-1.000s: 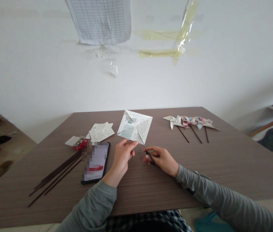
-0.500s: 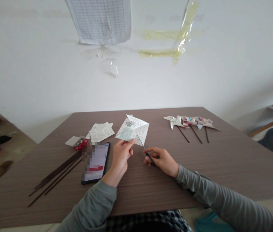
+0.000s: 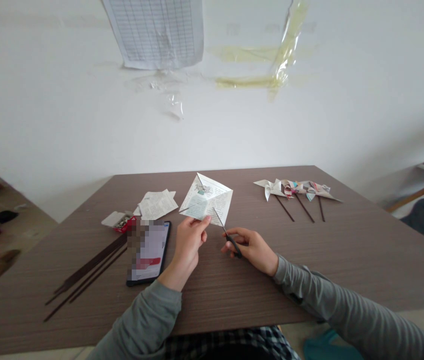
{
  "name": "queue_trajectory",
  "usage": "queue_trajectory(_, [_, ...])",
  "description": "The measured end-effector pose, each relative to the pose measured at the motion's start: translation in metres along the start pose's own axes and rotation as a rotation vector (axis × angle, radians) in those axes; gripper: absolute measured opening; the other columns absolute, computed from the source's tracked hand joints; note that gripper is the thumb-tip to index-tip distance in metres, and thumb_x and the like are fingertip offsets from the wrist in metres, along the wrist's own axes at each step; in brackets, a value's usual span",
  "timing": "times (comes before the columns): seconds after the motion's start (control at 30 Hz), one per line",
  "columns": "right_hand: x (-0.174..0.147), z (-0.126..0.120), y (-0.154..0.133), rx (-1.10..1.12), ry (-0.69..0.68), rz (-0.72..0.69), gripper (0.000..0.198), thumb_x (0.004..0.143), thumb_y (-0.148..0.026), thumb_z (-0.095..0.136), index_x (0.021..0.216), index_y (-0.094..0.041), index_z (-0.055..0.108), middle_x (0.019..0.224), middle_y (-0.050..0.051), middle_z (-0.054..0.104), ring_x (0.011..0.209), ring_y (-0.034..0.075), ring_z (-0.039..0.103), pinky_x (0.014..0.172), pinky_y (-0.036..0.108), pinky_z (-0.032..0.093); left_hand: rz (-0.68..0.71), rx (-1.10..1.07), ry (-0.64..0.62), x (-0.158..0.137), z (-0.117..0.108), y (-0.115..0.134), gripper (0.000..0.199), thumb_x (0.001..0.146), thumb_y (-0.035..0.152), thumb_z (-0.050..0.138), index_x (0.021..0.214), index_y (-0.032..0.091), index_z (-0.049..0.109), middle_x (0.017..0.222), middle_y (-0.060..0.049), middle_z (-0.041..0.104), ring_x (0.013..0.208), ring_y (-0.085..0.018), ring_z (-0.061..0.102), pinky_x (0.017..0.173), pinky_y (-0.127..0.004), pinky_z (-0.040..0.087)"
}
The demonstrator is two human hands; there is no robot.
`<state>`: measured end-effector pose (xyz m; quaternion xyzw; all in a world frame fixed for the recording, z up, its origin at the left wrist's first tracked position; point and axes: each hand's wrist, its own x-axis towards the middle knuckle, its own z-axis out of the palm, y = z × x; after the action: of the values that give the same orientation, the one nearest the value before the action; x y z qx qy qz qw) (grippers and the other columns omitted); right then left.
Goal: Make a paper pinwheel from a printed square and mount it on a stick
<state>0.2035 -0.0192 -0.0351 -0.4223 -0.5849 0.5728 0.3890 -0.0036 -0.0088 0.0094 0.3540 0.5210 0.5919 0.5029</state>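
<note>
My left hand [image 3: 191, 240] pinches the lower edge of a square sheet of printed paper [image 3: 217, 192], thumb on top, and holds it above the table. Slits run inward from the sheet's upper and left corners, and diagonal creases cross it. My right hand [image 3: 251, 247] grips a pair of scissors [image 3: 230, 241] with black handles. Their thin blades point up and left over the paper's lower right corner; whether they are fully closed is too small to tell.
Three paper pinwheels [image 3: 298, 189] on brown sticks lie at the back right of the table [image 3: 309, 285]. To the left are several paper squares [image 3: 157, 205], a small red and white box [image 3: 124, 221] of little pieces, dark sticks [image 3: 92, 265] and a phone [image 3: 152, 257].
The sheet has tilted up a little, its top corner rising, and its slits show more plainly. Both hands stay almost in place.
</note>
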Motion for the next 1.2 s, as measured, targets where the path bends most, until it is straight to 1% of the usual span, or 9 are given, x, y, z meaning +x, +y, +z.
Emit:
queue_trajectory(0.17, [-0.002,0.0,-0.002,0.012,0.004,0.007,0.076,0.072,-0.085,0.115,0.114,-0.028,0.087,0.093,0.014,0.095,0.073,0.032,0.08,0.077,0.049,0.07,0.0,-0.003,0.006,0.0,0.001,0.0,0.054,0.054,0.051,0.115,0.076,0.022,0.076,0.065,0.008,0.064,0.046,-0.005,0.043,0.05,-0.023,0.017])
queue_trajectory(0.27, [-0.003,-0.001,-0.003,-0.001,-0.006,0.016,0.073,0.074,-0.084,0.114,0.114,-0.029,0.088,0.094,0.014,0.095,0.076,0.034,0.082,0.079,0.05,0.071,0.003,-0.001,0.007,-0.001,0.001,0.0,0.055,0.053,0.052,0.115,0.077,0.022,0.076,0.066,0.007,0.066,0.047,-0.005,0.044,0.05,-0.023,0.016])
queue_trajectory(0.4, [-0.003,-0.001,-0.002,0.0,-0.012,0.008,0.078,0.076,-0.088,0.111,0.116,-0.027,0.086,0.092,0.015,0.094,0.073,0.031,0.079,0.078,0.049,0.07,-0.001,0.013,0.008,-0.001,0.001,0.0,0.057,0.055,0.054,0.117,0.078,0.022,0.076,0.066,0.006,0.067,0.047,-0.006,0.045,0.051,-0.023,0.015])
queue_trajectory(0.53, [-0.002,-0.001,0.0,-0.005,-0.018,0.014,0.078,0.077,-0.09,0.111,0.117,-0.028,0.086,0.093,0.014,0.095,0.074,0.031,0.079,0.08,0.049,0.07,0.004,0.004,0.002,0.0,0.0,-0.001,0.06,0.053,0.056,0.119,0.077,0.022,0.075,0.065,0.008,0.065,0.046,-0.006,0.046,0.05,-0.022,0.016])
queue_trajectory(0.7, [-0.001,-0.001,0.006,0.009,-0.016,-0.002,0.085,0.077,-0.092,0.111,0.121,-0.024,0.086,0.096,0.017,0.096,0.073,0.03,0.08,0.079,0.049,0.07,0.011,0.013,0.006,0.002,0.001,-0.002,0.054,0.056,0.052,0.115,0.076,0.022,0.074,0.065,0.007,0.066,0.046,-0.005,0.044,0.049,-0.022,0.018])
queue_trajectory(0.8, [0.0,-0.001,0.008,0.01,-0.009,-0.008,0.081,0.081,-0.09,0.11,0.124,-0.024,0.088,0.098,0.017,0.097,0.076,0.031,0.082,0.08,0.048,0.07,0.008,0.02,0.004,0.002,0.001,-0.002,0.048,0.061,0.048,0.113,0.078,0.022,0.076,0.065,0.007,0.067,0.045,-0.006,0.044,0.049,-0.023,0.018])
queue_trajectory(0.9, [0.0,-0.002,0.007,0.013,-0.003,-0.014,0.079,0.081,-0.088,0.11,0.123,-0.025,0.088,0.097,0.016,0.096,0.076,0.032,0.083,0.081,0.049,0.069,0.007,0.036,-0.005,0.001,0.001,-0.003,0.047,0.063,0.047,0.113,0.079,0.021,0.077,0.065,0.007,0.067,0.045,-0.006,0.044,0.049,-0.023,0.018])
queue_trajectory(1.1, [-0.001,-0.002,0.002,0.014,-0.016,-0.015,0.073,0.079,-0.087,0.112,0.117,-0.028,0.09,0.094,0.014,0.096,0.076,0.034,0.083,0.077,0.05,0.068,0.014,0.035,-0.008,0.002,0.0,-0.005,0.051,0.059,0.051,0.113,0.076,0.022,0.075,0.065,0.007,0.067,0.045,-0.006,0.046,0.048,-0.023,0.019])
queue_trajectory(1.2, [-0.001,-0.001,0.002,0.025,-0.016,-0.016,0.074,0.077,-0.088,0.113,0.115,-0.029,0.089,0.092,0.014,0.096,0.074,0.034,0.082,0.076,0.05,0.067,0.004,0.047,-0.012,0.002,0.0,-0.005,0.052,0.061,0.051,0.114,0.077,0.022,0.075,0.063,0.007,0.065,0.045,-0.007,0.047,0.049,-0.023,0.019])
